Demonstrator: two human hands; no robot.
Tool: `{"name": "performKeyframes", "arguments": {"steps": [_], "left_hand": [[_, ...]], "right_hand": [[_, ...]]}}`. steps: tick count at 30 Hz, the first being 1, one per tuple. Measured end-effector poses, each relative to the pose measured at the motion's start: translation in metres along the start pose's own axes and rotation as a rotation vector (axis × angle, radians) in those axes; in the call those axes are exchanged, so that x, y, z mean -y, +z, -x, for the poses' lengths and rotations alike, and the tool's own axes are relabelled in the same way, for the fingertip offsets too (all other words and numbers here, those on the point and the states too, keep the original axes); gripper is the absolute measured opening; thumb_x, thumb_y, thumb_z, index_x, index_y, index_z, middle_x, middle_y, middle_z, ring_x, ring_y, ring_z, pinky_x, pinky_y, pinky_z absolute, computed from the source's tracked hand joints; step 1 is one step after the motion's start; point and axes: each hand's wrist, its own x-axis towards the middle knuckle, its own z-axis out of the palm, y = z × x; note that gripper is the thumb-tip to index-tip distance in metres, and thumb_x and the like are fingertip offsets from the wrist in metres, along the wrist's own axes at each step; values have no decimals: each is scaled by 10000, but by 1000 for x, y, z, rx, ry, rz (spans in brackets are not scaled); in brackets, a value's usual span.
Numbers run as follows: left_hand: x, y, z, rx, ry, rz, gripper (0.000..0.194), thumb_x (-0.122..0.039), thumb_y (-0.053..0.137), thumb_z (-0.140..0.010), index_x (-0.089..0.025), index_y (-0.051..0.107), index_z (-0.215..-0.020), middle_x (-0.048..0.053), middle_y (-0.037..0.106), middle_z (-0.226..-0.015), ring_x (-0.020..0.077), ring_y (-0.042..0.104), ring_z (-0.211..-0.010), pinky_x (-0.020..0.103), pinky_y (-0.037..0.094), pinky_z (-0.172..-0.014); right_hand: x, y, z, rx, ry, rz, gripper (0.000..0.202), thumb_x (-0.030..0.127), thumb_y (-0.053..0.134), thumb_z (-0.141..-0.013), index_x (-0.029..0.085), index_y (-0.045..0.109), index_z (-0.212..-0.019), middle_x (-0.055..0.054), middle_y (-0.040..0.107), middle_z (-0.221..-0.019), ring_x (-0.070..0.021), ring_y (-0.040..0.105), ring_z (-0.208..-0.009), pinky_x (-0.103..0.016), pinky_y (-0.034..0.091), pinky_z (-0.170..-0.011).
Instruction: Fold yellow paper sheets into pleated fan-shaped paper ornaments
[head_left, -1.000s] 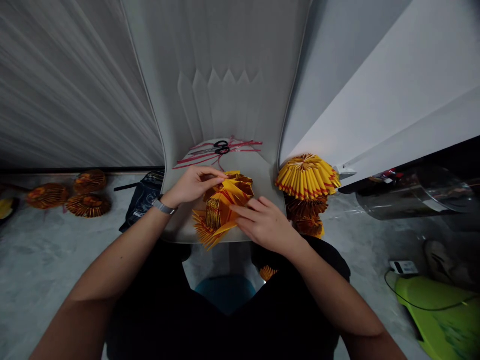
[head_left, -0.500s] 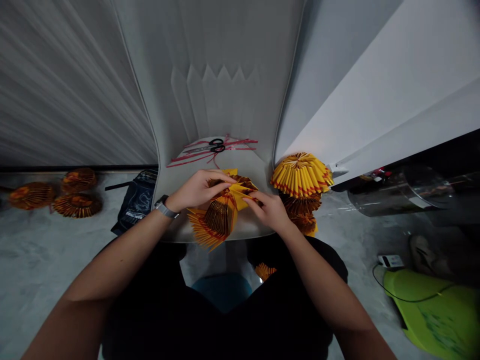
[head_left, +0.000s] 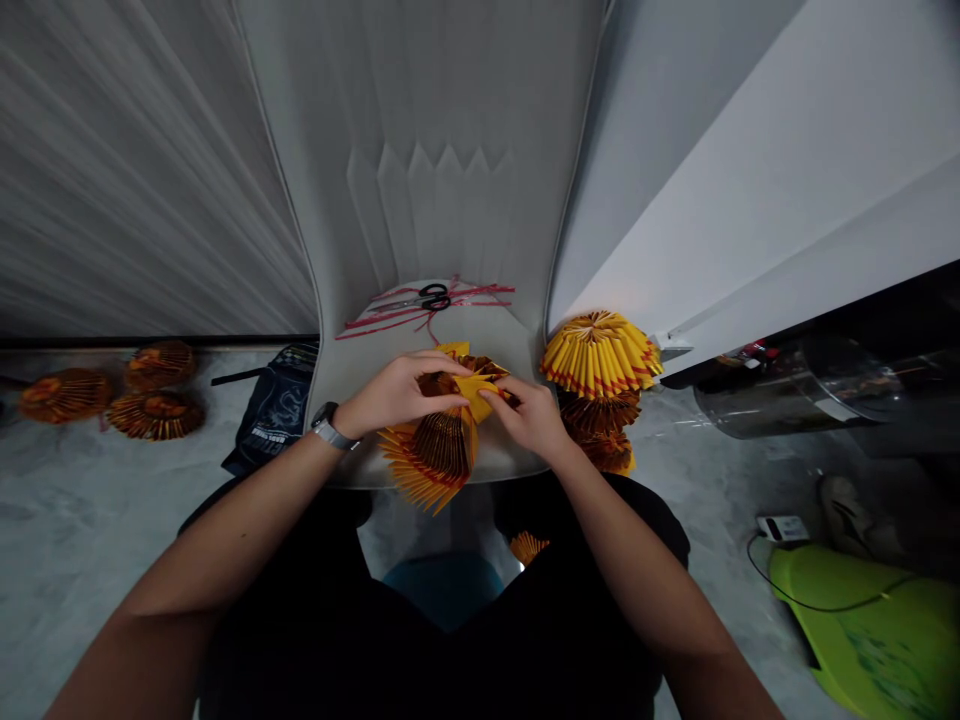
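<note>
Between my hands, over the front of a pale chair seat (head_left: 502,455), is a pleated yellow-and-gold paper ornament (head_left: 435,455) with red edging. My left hand (head_left: 409,392), below a wristwatch, pinches the ornament's upper part between thumb and fingers. From the other side, my right hand (head_left: 531,412) grips a yellow folded flap near the middle. The pleats fan out below, toward my lap. Behind the ornament, black-handled scissors (head_left: 433,297) lie among pink-red strings (head_left: 386,322) on the seat. My fingers partly hide the ornament's centre.
Right of the chair stands a stack of pleated paper ornaments (head_left: 602,355). Several more (head_left: 156,413) lie on the floor at left, by a dark printed bag (head_left: 271,410). A green bin-like object (head_left: 862,620) with a cable and a clear container (head_left: 810,390) are at right.
The yellow flap between my hands now sits more folded and closer together. My right fingers have curled in more. The view has shifted slightly.
</note>
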Motion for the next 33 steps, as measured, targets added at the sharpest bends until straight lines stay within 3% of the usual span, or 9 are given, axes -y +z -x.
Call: {"name": "performKeyframes", "arguments": {"steps": [4,9,15,19,22,25,30,33], "left_hand": [[4,3,3,-65,-40,-1,199,-336,671,-937,-230,770,-1074,66,782,-1049,174,725,-947,296,568,-885],[7,0,4,-106,-79,-4,208,-361,665,-940,-225,785,-1041,73,789,-1026,184,732,-930,306,571,-879],[7,-1,4,-65,-52,25,215,-370,674,-933,-222,793,-1035,78,786,-1028,180,729,-939,287,575,-859],[6,0,3,-78,-24,17,197,-343,669,-940,-226,788,-1044,76,784,-1026,173,727,-931,279,573,-844],[5,0,3,-77,-23,22,198,-343,668,-941,-224,788,-1044,76,784,-1015,174,726,-920,283,573,-839],[3,0,4,-71,-22,20,203,-343,663,-944,-231,787,-1059,76,783,-1025,177,725,-929,289,572,-841],[5,-2,4,-101,-32,24,207,-360,669,-938,-248,792,-1063,71,787,-1037,182,727,-938,307,571,-866],[7,-4,2,-95,-57,55,217,-385,674,-932,-259,795,-1062,64,789,-1041,186,728,-945,310,574,-873]], "right_hand": [[2,-4,0,-5,-20,-47,245,445,628,-946,216,714,-936,-33,753,-870,-150,654,-677,-269,513,-670],[0,-22,2,59,-29,-165,296,423,749,-849,229,696,-1067,-55,741,-1012,-139,653,-681,-259,532,-613],[-1,-46,4,166,-88,63,317,278,652,-924,265,647,-1240,-18,763,-1044,-114,636,-634,-248,533,-652],[4,-46,5,179,-100,76,331,274,647,-924,265,645,-1255,-34,751,-1139,-122,675,-712,-253,549,-697],[6,-43,5,233,-76,37,389,291,672,-909,277,622,-1295,-14,760,-1081,-113,676,-683,-242,550,-673],[8,-40,4,192,-73,143,326,280,656,-920,276,648,-1246,-6,768,-1016,-129,693,-698,-248,546,-652],[31,-28,14,91,-293,230,337,210,577,-954,261,640,-1282,-67,705,-1209,-189,698,-1020,-305,573,-841],[50,-14,24,222,-499,283,374,155,530,-961,257,621,-1308,-67,688,-1216,-183,685,-977,-317,572,-804]]}}
